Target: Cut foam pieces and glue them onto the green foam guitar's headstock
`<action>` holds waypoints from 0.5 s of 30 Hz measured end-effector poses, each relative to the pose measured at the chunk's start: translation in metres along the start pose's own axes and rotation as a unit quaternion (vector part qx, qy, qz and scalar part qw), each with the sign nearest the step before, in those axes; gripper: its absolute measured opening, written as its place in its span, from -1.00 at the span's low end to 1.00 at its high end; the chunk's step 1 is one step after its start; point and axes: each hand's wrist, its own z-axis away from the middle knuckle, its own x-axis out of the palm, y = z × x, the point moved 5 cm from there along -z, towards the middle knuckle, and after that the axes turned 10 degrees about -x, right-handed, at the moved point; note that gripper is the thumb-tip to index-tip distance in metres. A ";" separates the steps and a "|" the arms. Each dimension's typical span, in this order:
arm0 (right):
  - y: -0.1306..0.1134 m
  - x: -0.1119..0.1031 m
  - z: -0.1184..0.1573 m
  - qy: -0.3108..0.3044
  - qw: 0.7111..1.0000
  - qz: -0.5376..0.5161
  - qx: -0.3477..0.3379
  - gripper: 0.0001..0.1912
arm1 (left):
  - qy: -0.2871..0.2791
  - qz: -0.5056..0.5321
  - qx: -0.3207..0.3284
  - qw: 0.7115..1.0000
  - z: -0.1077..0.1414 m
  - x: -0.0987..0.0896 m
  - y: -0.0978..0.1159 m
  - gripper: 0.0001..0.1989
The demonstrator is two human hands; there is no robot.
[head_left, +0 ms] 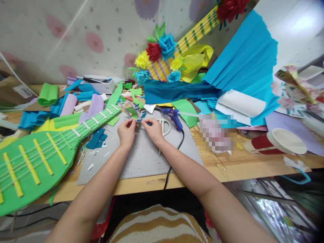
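Note:
My left hand (126, 132) and my right hand (154, 130) are close together over the grey cutting mat (141, 162), thumbs and fingertips pinched. Between them shows a small dark-blue piece (139, 120), probably rolled paper, mostly covered by my fingers. More little blue rolls (143, 114) lie just beyond my fingertips, near purple and green paper strips. White-handled scissors (166, 127) rest beside my right hand, partly under it. A blue glue gun (173, 117) lies to their right, its black cord (169, 172) running off the front edge.
A green paper lute-like instrument (37, 162) covers the left side. Behind stands a yellow guitar-like one (197, 32) with paper flowers. Blue crepe paper (249, 60) fans out at the back right. A red-and-white cup (265, 143) lies on its side at the right.

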 end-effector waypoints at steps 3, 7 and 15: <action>0.001 0.000 0.000 -0.001 1.000 -0.003 0.009 -0.84 | 0.002 0.003 -0.005 1.000 0.000 -0.001 -0.001 -0.79; 0.001 0.001 0.000 -0.011 1.000 0.009 0.013 -0.84 | 0.005 0.002 0.001 1.000 -0.001 -0.001 -0.001 -0.78; 0.000 0.001 0.002 -0.011 0.999 0.026 0.017 -0.83 | 0.002 0.001 -0.002 1.000 -0.001 -0.001 -0.004 -0.77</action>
